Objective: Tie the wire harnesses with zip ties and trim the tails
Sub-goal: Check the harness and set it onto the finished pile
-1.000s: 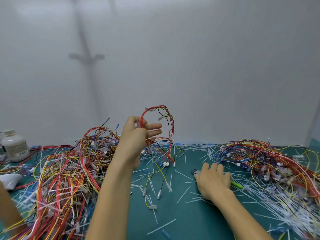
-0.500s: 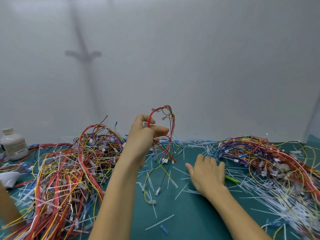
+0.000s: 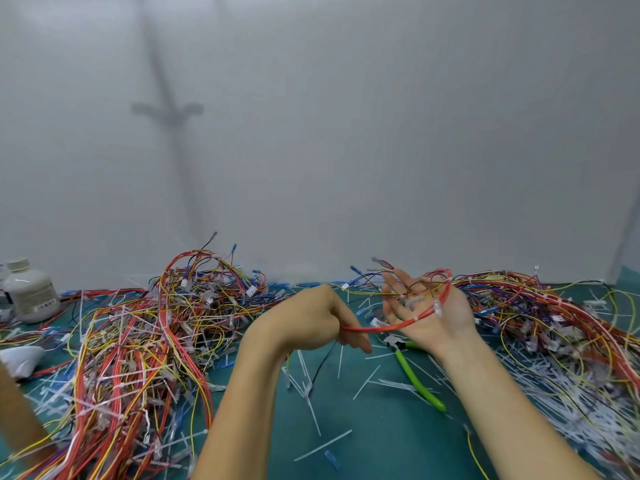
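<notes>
Wire harnesses (image 3: 138, 341) litter teal mat (image 3: 381, 445) below white wall (image 3: 346, 133).

Wires (image 3: 145, 344): glossy plastic insulation. Zip ties (image 3: 581, 393): smooth white plastic. Cutter handles (image 3: 417, 382): glossy green plastic. Surface (image 3: 374, 445): matt green. Bottle (image 3: 31, 292): white plastic.

My left forearm runs up from 6 o'clock toward 1, wrist bent, back of the left hand (image 3: 308, 320) facing me, fingers curled down and pinching one end of the wire harness (image 3: 381, 329). Right forearm comes in from 5 o'clock toward 11. The right hand (image 3: 433, 317) is palm-up, fingers straight and spread, pointing at 11, harness draped across the palm.
</notes>
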`<state>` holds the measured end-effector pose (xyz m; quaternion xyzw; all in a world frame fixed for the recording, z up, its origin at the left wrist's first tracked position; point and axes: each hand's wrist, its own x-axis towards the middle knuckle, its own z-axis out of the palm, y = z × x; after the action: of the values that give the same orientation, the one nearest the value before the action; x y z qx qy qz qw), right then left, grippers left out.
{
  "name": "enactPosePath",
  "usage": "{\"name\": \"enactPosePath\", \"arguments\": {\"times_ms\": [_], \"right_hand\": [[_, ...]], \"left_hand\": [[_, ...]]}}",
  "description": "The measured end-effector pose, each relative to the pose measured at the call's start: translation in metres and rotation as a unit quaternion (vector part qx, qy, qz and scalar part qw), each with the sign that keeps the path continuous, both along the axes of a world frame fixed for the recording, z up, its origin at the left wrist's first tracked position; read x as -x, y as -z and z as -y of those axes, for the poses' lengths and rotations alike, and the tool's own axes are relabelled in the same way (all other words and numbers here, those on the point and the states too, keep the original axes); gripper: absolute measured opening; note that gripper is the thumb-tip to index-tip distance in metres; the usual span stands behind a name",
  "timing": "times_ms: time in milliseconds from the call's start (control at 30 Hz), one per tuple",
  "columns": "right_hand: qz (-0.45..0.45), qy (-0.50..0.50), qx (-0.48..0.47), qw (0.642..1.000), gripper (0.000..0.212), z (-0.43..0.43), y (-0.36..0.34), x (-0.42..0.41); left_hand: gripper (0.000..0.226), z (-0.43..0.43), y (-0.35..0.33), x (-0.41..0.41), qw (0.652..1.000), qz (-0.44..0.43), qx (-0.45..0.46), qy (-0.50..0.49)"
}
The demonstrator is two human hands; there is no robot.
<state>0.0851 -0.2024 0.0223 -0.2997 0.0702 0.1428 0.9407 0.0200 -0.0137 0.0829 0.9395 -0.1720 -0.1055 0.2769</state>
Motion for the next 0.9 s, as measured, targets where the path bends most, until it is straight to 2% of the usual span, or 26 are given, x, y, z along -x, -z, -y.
{"name": "enactPosePath", "arguments": {"times_ms": [67,133,167,233,300,367,433,467,533,567,633,700,833,900], "right_hand": [[0.033,-0.005,0.050,0.998,0.032,0.006,-0.007,0.002],[0.079,0.014,0.081,0.994,0.036,0.010,-0.013,0.003],[0.107,0.026,0.094,0.989,0.038,0.011,-0.017,0.005],[0.182,0.046,0.134,0.973,0.047,0.008,-0.025,0.009],[0.265,0.067,0.193,0.942,0.049,0.003,-0.031,0.015],[0.348,0.080,0.291,0.887,0.046,-0.005,-0.037,0.024],[0.437,0.067,0.402,0.802,0.048,-0.014,-0.043,0.033],[0.472,0.052,0.443,0.760,0.050,-0.019,-0.045,0.037],[0.517,0.014,0.501,0.694,0.053,-0.028,-0.048,0.044],[0.529,0.005,0.522,0.668,0.053,-0.031,-0.048,0.047],[0.541,0.006,0.553,0.634,0.050,-0.034,-0.046,0.051],[0.538,0.002,0.570,0.620,0.049,-0.034,-0.046,0.053],[0.525,-0.031,0.565,0.636,0.055,-0.028,-0.053,0.054],[0.513,-0.057,0.540,0.665,0.049,-0.021,-0.061,0.056]], "left_hand": [[0.064,0.002,0.002,-0.001,0.995,-0.011,-0.094,0.023],[0.063,0.002,0.005,-0.001,0.990,-0.034,-0.125,0.060],[0.066,0.002,0.005,0.000,0.991,-0.054,-0.095,0.075],[0.064,0.001,0.002,0.004,0.995,-0.080,0.029,0.059],[0.056,0.005,-0.005,0.005,0.988,-0.025,0.147,-0.031],[0.056,0.012,-0.011,0.002,0.960,0.097,0.214,-0.153],[0.050,0.017,-0.016,-0.002,0.917,0.180,0.269,-0.235],[0.051,0.017,-0.017,-0.004,0.907,0.175,0.290,-0.252],[0.055,0.015,-0.018,-0.006,0.898,0.108,0.345,-0.250],[0.050,0.013,-0.016,-0.006,0.891,0.075,0.377,-0.242],[0.026,0.008,-0.014,-0.003,0.875,0.055,0.422,-0.229],[0.006,0.003,-0.013,-0.002,0.852,0.064,0.468,-0.226],[0.012,-0.003,-0.014,-0.004,0.801,0.112,0.535,-0.245],[0.016,-0.003,-0.014,-0.004,0.781,0.118,0.563,-0.242]]}}
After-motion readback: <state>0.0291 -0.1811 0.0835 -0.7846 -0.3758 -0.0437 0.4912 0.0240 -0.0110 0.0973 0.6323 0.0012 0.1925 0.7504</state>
